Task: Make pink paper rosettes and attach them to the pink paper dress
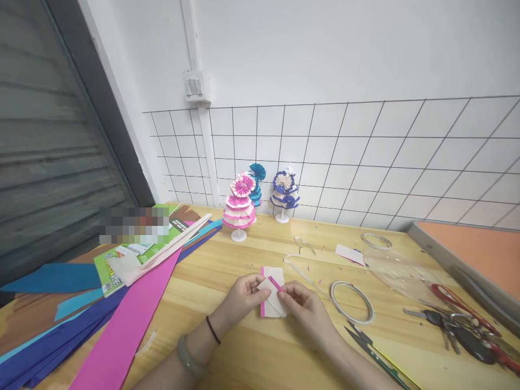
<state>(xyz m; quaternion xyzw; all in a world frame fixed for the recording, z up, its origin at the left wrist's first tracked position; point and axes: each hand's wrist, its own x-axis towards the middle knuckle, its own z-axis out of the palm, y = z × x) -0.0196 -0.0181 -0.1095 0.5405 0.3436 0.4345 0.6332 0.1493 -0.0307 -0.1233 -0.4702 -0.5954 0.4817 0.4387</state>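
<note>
Low over the table front, my left hand [247,293] and my right hand [304,305] pinch a small white paper piece with a pink edge [268,287] from its two sides. The piece is tilted and partly hidden by my fingers. Beneath it, a white paper rectangle with a pink strip [262,310] along its left side lies on the wooden table [233,355]. Whether the two papers touch is unclear. To the right of my right hand lies a roll of white tape [332,300].
Pink paper [122,319], blue sheets and a green packet [106,276] cover the left. Pleated paper trees, pink [239,214] and purple [285,196], stand at the back with a teal one. Scissors [376,352], keys [449,330] and an orange-lined tray [475,260] are right.
</note>
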